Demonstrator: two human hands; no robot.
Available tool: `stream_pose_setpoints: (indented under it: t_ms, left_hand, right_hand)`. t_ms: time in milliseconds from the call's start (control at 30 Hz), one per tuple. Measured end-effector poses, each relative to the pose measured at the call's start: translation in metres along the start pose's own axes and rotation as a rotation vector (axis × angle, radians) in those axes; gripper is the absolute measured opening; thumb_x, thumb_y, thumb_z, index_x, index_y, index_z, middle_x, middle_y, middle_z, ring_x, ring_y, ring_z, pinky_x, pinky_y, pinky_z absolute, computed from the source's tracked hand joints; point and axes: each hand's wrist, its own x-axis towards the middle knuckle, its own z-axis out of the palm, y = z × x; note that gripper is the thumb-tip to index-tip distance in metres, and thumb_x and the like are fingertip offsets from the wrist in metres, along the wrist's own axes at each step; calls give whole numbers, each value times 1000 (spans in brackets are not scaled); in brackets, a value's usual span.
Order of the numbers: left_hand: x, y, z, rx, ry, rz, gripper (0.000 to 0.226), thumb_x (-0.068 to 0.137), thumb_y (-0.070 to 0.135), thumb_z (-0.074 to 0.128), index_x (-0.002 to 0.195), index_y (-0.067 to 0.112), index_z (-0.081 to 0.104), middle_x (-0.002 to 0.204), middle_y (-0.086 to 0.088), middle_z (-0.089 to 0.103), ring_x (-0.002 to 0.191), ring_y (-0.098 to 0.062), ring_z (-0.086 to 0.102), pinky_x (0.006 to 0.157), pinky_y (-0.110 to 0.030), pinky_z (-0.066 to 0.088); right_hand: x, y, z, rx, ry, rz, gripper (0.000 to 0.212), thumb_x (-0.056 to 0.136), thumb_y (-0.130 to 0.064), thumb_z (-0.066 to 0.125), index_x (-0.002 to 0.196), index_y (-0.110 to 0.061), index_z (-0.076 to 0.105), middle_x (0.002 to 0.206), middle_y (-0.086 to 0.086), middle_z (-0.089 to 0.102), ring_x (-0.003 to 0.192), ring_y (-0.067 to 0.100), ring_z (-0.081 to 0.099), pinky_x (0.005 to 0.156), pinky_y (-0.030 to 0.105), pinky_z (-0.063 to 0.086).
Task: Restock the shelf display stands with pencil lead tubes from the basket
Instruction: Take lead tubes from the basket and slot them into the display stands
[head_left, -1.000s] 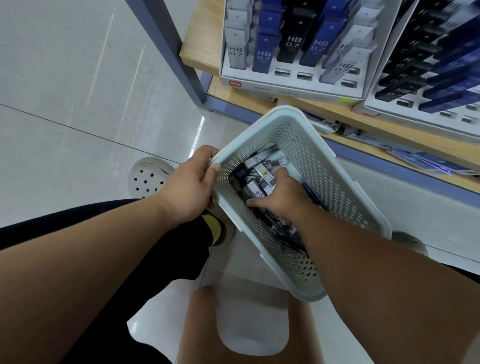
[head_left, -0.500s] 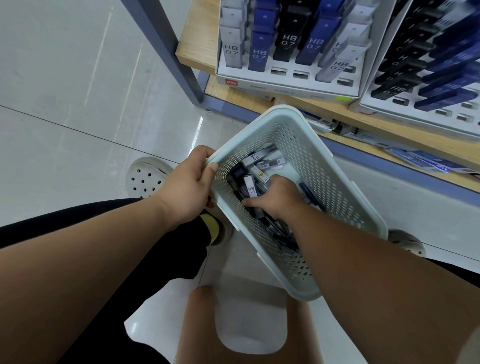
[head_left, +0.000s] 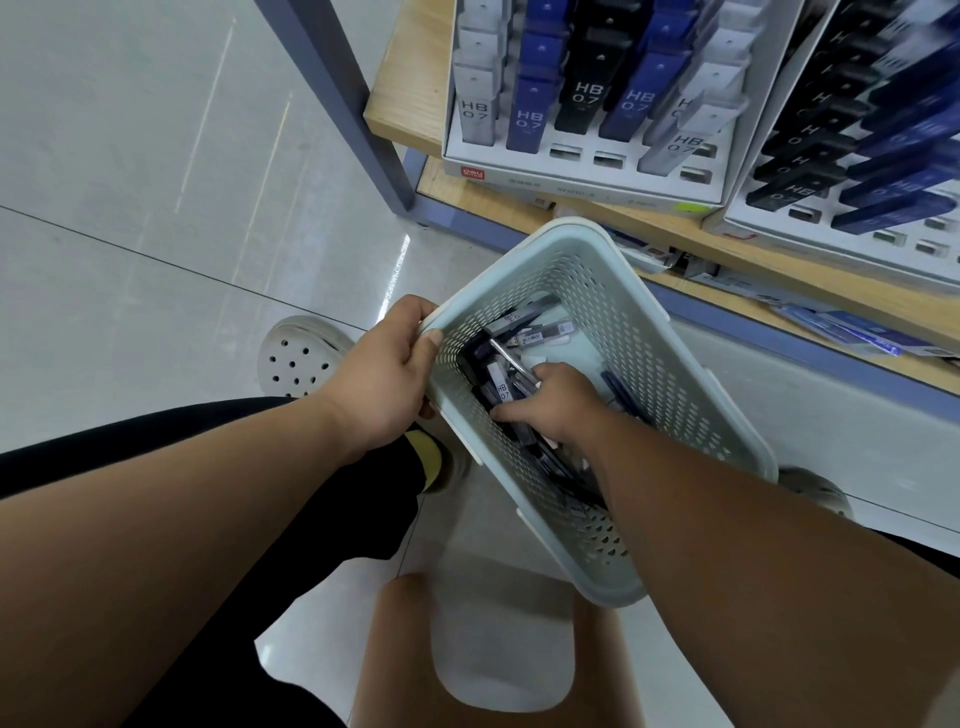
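Head view: one hand holds the basket, one digs in it.
Steady: left hand grips the basket's left corner rim.
Grab: right hand is inside the basket, fingers curled round a few pencil lead tubes.
Lie: tubes point from that hand toward the basket's far corner.
Room: open above the basket; display stand with empty slots is just past its far rim.

Soft, even overhead light glares on the floor; wide-angle edges bend, upper right blurs.
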Motion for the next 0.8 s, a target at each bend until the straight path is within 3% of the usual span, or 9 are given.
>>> stream_pose_setpoints:
  t_ms: [100,200,367,567,700,800]
  left_hand:
    - [0,0,0,-1,8,1,8,106,32,40,104,31,48,79,-6,64,53,-12,66,51,-19,52]
    - [1,-1,1,-16,16,-6,8,106,32,41,104,31,49,79,-7,64,53,-13,66,51,-19,52]
    - [0,1,1,-19,-2,-27,8,106,33,40,103,32,48,82,-8,65,57,-17,68,61,-37,60]
    - [-1,3,0,-8,-5,-27,9,106,33,40,106,29,49,84,-9,65,58,-18,68,65,-40,60]
    - [-1,3,1,-15,-3,-24,9,106,32,40,105,30,49,84,-12,66,58,-19,68,62,-36,60]
    - [-1,2,2,-21,7,-26,9,106,32,41,105,31,49,84,-11,65,60,-20,67,60,-33,59]
  right_hand:
    - [-1,-1,1,28,-35,22,47,70,-42,87,104,-16,66,90,3,70,83,21,67,76,32,55]
    - [-4,0,6,33,18,-14,33,72,-36,85,91,-16,68,81,2,71,77,20,68,70,29,55]
    - [-1,0,4,122,-10,-3,28,68,-30,85,87,-17,68,72,-2,72,68,16,69,59,23,49]
    - [4,-1,3,233,-117,41,55,50,-38,79,102,-21,67,91,-2,75,83,18,72,81,35,60]
    - [7,6,0,237,-167,35,51,59,-30,86,106,-22,67,94,-2,76,85,18,73,82,34,59]
    - [8,7,1,286,-191,46,66,52,-36,91,111,-23,67,98,-5,76,90,17,73,85,33,58]
